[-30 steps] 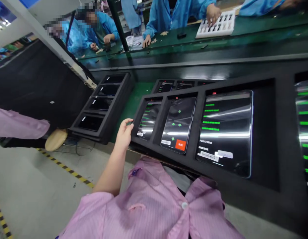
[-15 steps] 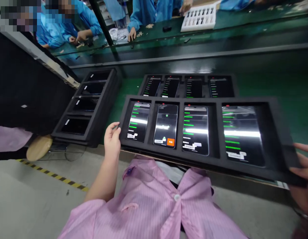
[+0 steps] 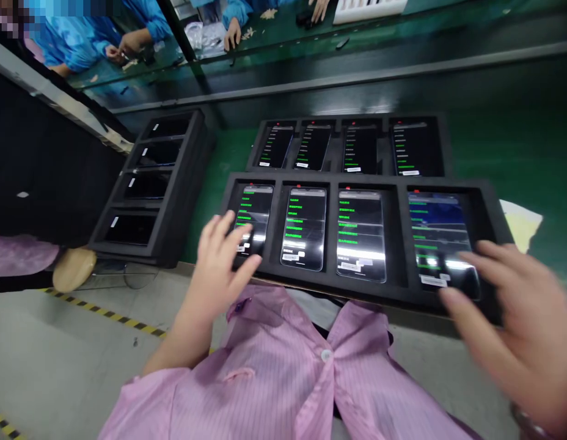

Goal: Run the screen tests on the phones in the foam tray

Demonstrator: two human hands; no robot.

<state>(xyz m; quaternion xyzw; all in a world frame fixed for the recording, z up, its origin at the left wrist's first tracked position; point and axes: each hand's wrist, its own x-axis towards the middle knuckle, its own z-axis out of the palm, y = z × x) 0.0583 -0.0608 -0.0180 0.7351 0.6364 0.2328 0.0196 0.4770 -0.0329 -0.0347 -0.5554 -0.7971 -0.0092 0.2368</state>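
In front of me a black foam tray (image 3: 274,226) lies on the green bench, with several smartphones in its slots. Their lit screens show green lines of text. My left hand (image 3: 222,260), fingers spread, is over the tray's left end beside the leftmost phone (image 3: 256,211). Above the right end is my right hand (image 3: 524,311), slightly blurred, its thumb and fingers apart over the rightmost phone (image 3: 442,235). Neither hand holds anything; whether the fingertips touch the phones I cannot tell. Between them lie two more phones, one of them the second from left (image 3: 304,226).
Behind is a second foam tray (image 3: 387,146) of lit phones. A stack of foam trays (image 3: 162,211) with dark-screened phones stands left. A paper sheet (image 3: 522,223) lies right. Across the bench, co-workers in blue sleeves (image 3: 146,18) handle small parts near a white tray (image 3: 368,9). A wooden stool (image 3: 74,269) stands left.
Both hands have let go of the front tray's ends and moved in over its phones. The second phone's screen changed from an orange box to green lines. The paper at right has come into view.
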